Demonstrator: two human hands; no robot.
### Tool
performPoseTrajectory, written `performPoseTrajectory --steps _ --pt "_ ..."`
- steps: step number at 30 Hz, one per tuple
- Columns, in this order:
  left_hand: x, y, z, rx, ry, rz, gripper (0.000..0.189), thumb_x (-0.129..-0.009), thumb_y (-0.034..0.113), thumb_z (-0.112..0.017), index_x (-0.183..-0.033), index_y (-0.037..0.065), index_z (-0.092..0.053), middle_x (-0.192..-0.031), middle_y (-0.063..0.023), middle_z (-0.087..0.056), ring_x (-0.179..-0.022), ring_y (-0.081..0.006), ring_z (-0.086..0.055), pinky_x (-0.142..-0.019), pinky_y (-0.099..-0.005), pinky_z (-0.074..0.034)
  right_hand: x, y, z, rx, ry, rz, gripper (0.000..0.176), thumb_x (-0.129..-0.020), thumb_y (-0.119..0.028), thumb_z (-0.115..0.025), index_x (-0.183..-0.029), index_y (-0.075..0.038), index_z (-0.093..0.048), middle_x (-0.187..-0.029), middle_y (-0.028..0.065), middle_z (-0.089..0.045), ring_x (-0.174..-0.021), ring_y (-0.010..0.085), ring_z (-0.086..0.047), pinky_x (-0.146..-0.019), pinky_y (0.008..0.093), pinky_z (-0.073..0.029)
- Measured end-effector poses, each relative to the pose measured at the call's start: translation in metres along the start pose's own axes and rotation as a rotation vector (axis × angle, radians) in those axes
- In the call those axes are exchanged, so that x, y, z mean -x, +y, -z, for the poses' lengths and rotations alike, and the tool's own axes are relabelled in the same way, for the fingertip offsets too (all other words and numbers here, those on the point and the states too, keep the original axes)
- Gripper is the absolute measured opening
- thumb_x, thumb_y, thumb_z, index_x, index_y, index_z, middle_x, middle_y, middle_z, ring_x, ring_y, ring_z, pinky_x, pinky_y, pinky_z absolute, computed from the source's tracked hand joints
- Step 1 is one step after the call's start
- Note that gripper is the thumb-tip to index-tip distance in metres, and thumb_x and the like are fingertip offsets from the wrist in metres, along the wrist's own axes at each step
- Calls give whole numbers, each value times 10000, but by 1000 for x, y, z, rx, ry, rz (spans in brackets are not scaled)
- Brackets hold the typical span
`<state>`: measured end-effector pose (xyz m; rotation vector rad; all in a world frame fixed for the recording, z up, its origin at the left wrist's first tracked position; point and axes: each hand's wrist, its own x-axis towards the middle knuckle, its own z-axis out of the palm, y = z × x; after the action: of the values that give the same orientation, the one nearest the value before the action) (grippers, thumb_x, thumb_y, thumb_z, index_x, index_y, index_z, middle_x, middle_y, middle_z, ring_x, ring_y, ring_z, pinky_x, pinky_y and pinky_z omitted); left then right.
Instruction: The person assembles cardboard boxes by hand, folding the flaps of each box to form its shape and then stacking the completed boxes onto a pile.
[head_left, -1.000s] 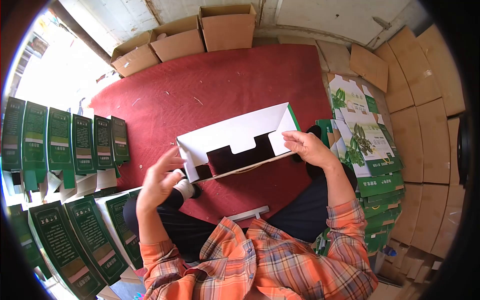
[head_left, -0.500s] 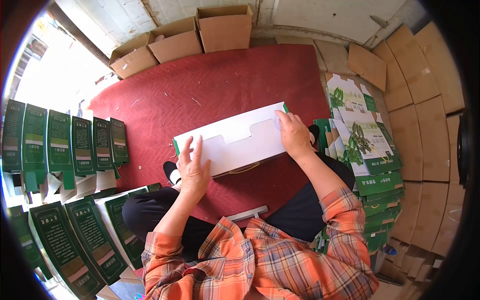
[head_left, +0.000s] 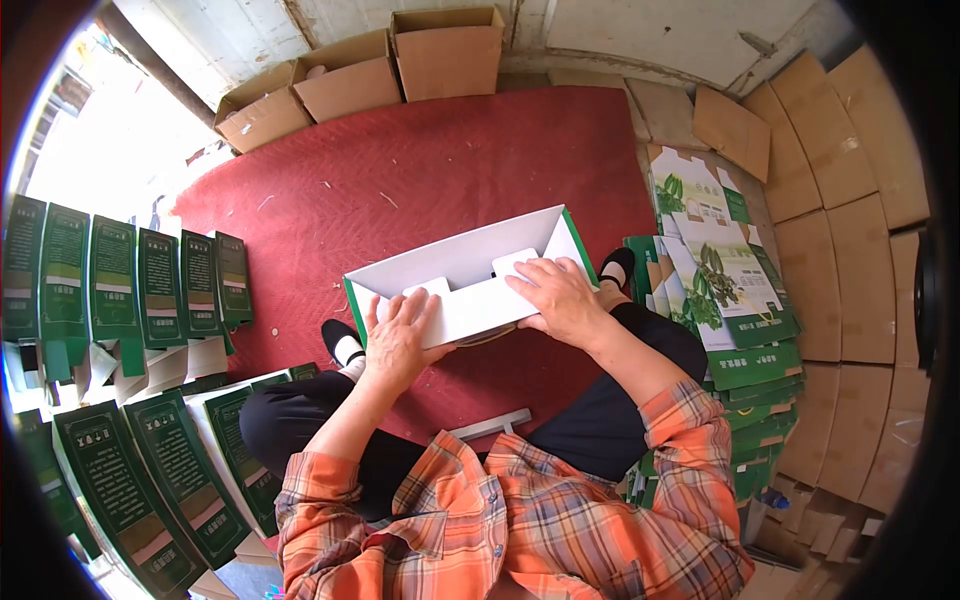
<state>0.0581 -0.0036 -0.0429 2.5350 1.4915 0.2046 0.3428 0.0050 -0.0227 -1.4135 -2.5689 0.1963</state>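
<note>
A long gift box (head_left: 465,243) with white inner faces and green ends lies across my lap area, just above the red mat. Its far wall stands up, and a white flap (head_left: 470,312) with rounded tabs slopes inward from the near side. My left hand (head_left: 400,338) grips the near left part, fingers over the flap and thumb at the near edge. On the right, my right hand (head_left: 562,300) grips the flap the same way, fingertips by a tab. The bottom of the box is hidden. A cord handle (head_left: 490,337) shows below the near edge.
Green printed boxes (head_left: 115,280) stand in rows at the left. Flat printed cartons (head_left: 735,290) are stacked at my right. Brown cartons (head_left: 447,60) line the back wall, with more brown cardboard (head_left: 835,285) at the far right. A red mat (head_left: 400,165) covers the floor.
The white top panels, flat across the box before, now slope inward and expose the inside. My right hand has moved left and nearer from the right end; my left hand has shifted slightly right.
</note>
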Motion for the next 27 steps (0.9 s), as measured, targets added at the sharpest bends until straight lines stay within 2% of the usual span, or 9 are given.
performPoseTrajectory --steps 4,11,18,20,21,23,24,25,27 --pt "2 -3 -3 15 -1 -40 663 -725 473 -762 -1264 132 -580 -1276 -41 -560 -1179 -247 -517 -1128 -536 -177 0 2 -4 -40 -74 -2 628 -659 -327 -832 -1216 -124 -627 -1273 61 -595 -1188 217 -525 -998 426 -355" --pt "0 -3 -2 62 19 -53 618 -713 455 -779 -1210 124 -622 -1220 -50 -600 -1164 -248 -524 -1102 -531 -217 -1 3 -1 -78 -146 -41 582 -660 -333 -830 -1184 -151 -653 -1199 30 -638 -1139 201 -551 -1001 449 -345" --pt "1 1 9 125 1 -11 640 -684 426 -810 -1216 125 -622 -1181 -66 -588 -1151 -272 -516 -1073 -527 -246 -2 5 -2 -135 -78 -50 458 -682 -302 -822 -1092 -148 -686 -1120 9 -645 -1116 184 -549 -1005 469 -327" --pt "2 2 17 139 -20 11 651 -678 428 -814 -1222 127 -621 -1178 -68 -580 -1155 -283 -505 -1068 -523 -250 -4 7 9 -277 3 -48 357 -705 -274 -814 -1005 -117 -699 -1075 36 -656 -1067 214 -569 -959 435 -385" --pt "4 0 20 170 74 4 652 -683 419 -812 -1234 130 -616 -1186 -74 -569 -1163 -297 -489 -1064 -521 -252 -4 12 9 -276 4 -48 357 -705 -274 -814 -1005 -117 -699 -1075 36 -656 -1067 214 -569 -959 435 -385" --pt "5 -7 24 213 223 52 650 -702 385 -804 -1265 132 -598 -1212 -89 -545 -1187 -331 -451 -1055 -509 -269 -7 28 7 -598 309 -211 260 -747 -251 -794 -924 -89 -696 -1005 70 -662 -989 262 -585 -884 396 -446" --pt "5 -16 19 222 321 122 673 -724 372 -794 -1303 121 -562 -1241 -114 -535 -1211 -342 -439 -1065 -502 -272 -10 33 11 -454 439 -260 214 -784 -232 -771 -874 -60 -682 -951 92 -664 -922 300 -589 -830 371 -477" --pt "4 -27 11 228 420 192 696 -747 360 -785 -1342 109 -526 -1270 -139 -524 -1235 -353 -427 -1075 -495 -275 -8 42 10 -364 449 -402 261 -804 -256 -759 -964 -64 -682 -1054 107 -653 -972 301 -571 -872 388 -461" --pt "1 -55 -14 343 485 289 754 -767 357 -774 -1396 94 -453 -1323 -171 -490 -1268 -364 -413 -1083 -486 -289 -6 53 6 -417 481 -575 391 -815 -290 -756 -1114 -62 -648 -1185 142 -604 -1073 309 -535 -934 409 -436"
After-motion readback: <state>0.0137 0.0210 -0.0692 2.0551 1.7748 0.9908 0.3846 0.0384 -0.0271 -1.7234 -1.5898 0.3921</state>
